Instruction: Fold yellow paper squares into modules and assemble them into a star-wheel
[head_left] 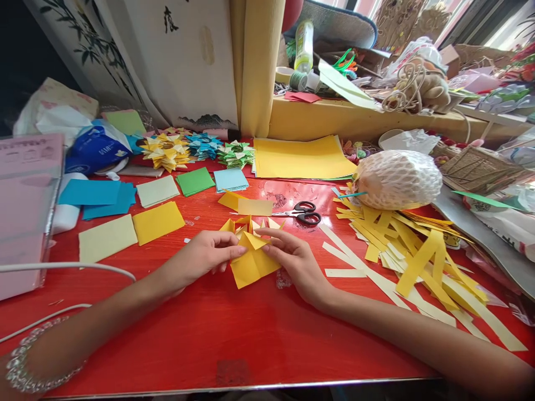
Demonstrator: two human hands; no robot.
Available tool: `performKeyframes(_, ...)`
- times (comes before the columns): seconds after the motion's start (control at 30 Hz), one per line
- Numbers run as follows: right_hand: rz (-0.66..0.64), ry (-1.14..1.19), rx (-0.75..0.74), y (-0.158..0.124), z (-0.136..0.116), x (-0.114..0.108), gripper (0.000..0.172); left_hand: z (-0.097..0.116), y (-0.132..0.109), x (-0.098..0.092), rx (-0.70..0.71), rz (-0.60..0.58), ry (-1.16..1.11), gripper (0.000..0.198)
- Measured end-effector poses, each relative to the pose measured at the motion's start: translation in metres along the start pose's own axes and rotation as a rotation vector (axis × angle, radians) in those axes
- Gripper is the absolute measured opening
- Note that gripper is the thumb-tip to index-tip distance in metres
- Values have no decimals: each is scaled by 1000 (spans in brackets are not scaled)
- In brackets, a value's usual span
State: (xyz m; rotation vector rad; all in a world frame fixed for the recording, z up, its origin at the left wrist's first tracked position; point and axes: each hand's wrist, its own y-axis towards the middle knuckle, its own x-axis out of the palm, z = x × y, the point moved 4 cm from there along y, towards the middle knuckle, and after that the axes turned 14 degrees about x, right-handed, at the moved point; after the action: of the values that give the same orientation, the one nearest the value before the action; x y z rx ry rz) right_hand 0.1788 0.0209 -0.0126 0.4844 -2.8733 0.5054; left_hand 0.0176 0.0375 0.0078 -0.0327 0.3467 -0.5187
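At a red tabletop [234, 334] crowded with craft paper, my two hands meet over a folded yellow paper [251, 268] that lies flat near the middle, just in front of me. My left hand [207, 255] comes in from the left, its fingers [232, 252] pressed together and pinching the paper's upper left edge. My right hand [295, 260] comes in from the right, its fingers [271, 234] curled and pinching a pointed flap at the top of the same piece. A beaded bracelet [25, 367] sits on my left wrist.

Just behind the paper lie black-handled scissors [303, 212] and another folded yellow piece [246, 205]. To the right, a heap of yellow and cream paper strips [418, 250] spreads below a round thing in white foam netting [397, 178]. To the left lie paper squares in yellow [157, 221], cream [107, 238], blue [98, 197] and green [195, 181]. At the far edge sit folded paper stars in yellow [166, 151], blue [203, 146] and green [235, 154], beside a stack of yellow sheets [301, 157].
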Motion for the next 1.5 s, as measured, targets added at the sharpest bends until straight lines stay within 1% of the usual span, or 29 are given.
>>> performKeyframes(0.07, 43, -20, 7, -1, 0, -2, 23, 0, 0, 2, -7, -12, -34, 29)
performKeyframes(0.2, 99, -89, -6, -3, 1, -4, 21, 1, 0, 4, -9, -16, -64, 30)
performKeyframes(0.37, 87, -91, -59, -3, 0, -3, 27, 2, -1, 4, -17, -20, -92, 29)
performKeyframes(0.5, 141, -144, -76, -3, -1, -5, 22, 2, 0, 5, -24, -33, -116, 29)
performKeyframes(0.63, 167, -186, -70, -4, 0, -6, 23, 0, -1, 6, -44, -32, -155, 28)
performKeyframes(0.73, 162, -221, -108, -4, 0, -6, 22, -1, -1, 7, -69, -23, -184, 28)
performKeyframes(0.83, 175, -319, -157, -4, -2, -8, 22, -2, -1, 8, -85, -18, -233, 27)
performKeyframes(0.9, 192, -436, -216, -4, -5, -9, 23, -3, -1, 8, -90, -20, -263, 27)
performKeyframes(1.03, 221, -659, -392, -5, -16, -7, 25, -4, -2, 7, -84, -25, -300, 26)
performKeyframes(1.23, 232, -757, -542, -7, -25, -5, 25, -2, -2, 6, -73, -30, -345, 26)
performKeyframes(1.4, 206, -900, -778, -11, -27, -4, 30, -1, -2, 6, -71, -24, -350, 25)
performKeyframes(1.5, 189, -951, -861, -12, -27, -3, 31, -1, -3, 6, -75, -25, -345, 26)
